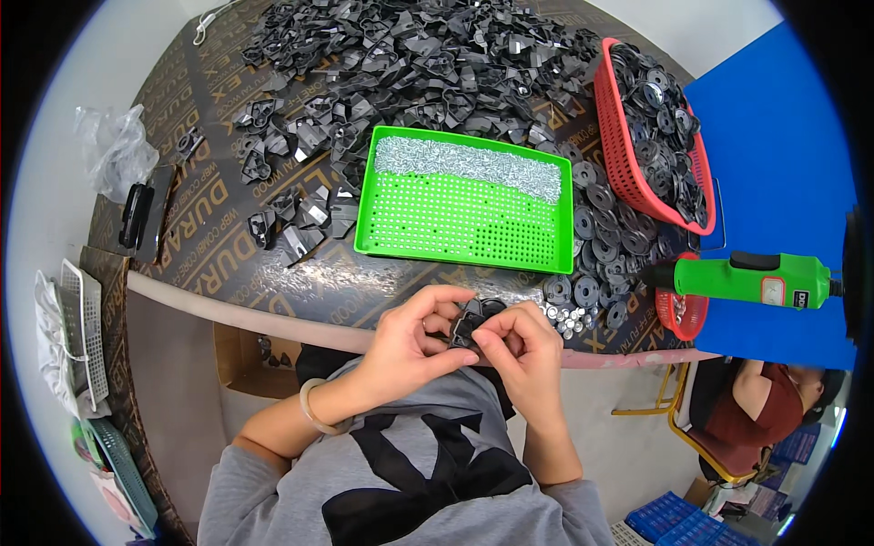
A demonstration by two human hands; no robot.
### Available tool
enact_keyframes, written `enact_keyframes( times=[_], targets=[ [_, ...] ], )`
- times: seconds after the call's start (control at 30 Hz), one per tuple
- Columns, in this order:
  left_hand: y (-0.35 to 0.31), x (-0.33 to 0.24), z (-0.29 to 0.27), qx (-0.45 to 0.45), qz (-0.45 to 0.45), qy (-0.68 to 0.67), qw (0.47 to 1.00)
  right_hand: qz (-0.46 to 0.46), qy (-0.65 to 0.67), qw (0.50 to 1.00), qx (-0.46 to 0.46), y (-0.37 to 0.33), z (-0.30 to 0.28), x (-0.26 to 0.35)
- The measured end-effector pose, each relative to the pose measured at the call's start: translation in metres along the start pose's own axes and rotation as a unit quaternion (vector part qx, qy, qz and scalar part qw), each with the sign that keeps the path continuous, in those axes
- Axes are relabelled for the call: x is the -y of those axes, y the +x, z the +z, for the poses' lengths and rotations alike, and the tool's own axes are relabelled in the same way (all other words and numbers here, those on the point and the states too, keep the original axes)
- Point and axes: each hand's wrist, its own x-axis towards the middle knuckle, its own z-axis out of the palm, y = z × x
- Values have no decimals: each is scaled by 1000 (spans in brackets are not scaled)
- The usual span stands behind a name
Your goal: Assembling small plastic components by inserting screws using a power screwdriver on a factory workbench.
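Note:
At the table's near edge, my left hand (pixel 414 332) grips a small black plastic part (pixel 468 320) between thumb and fingers. My right hand (pixel 526 348) is closed against the same part from the other side, its thumb and fingertips pressed to it; whether it pinches another small piece is hidden. Just beyond my hands lies a green perforated tray (pixel 419 244) with a band of small silvery screws (pixel 469 166) along its far side. Close to my right hand are several small shiny metal discs (pixel 572 322) and dark round wheel-like discs (pixel 587 291).
Black angular plastic parts (pixel 437 64) heap across the back. A red basket (pixel 614 146) of black discs stands far right. The green electric screwdriver (pixel 756 280) lies over a small red basket (pixel 678 318). Clear plastic bag (pixel 118 155) at left; a seated person (pixel 760 409) at right.

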Motion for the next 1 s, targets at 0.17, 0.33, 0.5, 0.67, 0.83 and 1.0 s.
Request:
enact_keyframes(
  times=[0.17, 0.33, 0.5, 0.67, 0.83, 1.0],
  targets=[
    [-1, -1, 1, -2, 4, 6, 1000, 22, 56, 998, -10, 1, 5, -2],
    [0, -1, 0, -5, 5, 8, 1000, -10, -7, 1000, 9, 4, 1, -2],
    [1, 1, -3, -1, -4, 4, 1000, -28, 8, 999, -44, 4, 11, 0],
    [1, 0, -4, 2, -4, -10, 1000, -31, -11, 998, -47, 3, 10, -5],
    [1, 2, -7, 8, -8, -32, 999, -53, -18, 997, -62, 4, 10, -9],
    [2, 3, -11, 26, -18, -71, 997, -62, 58, 994, -73, 2, 13, -13]
  ],
)
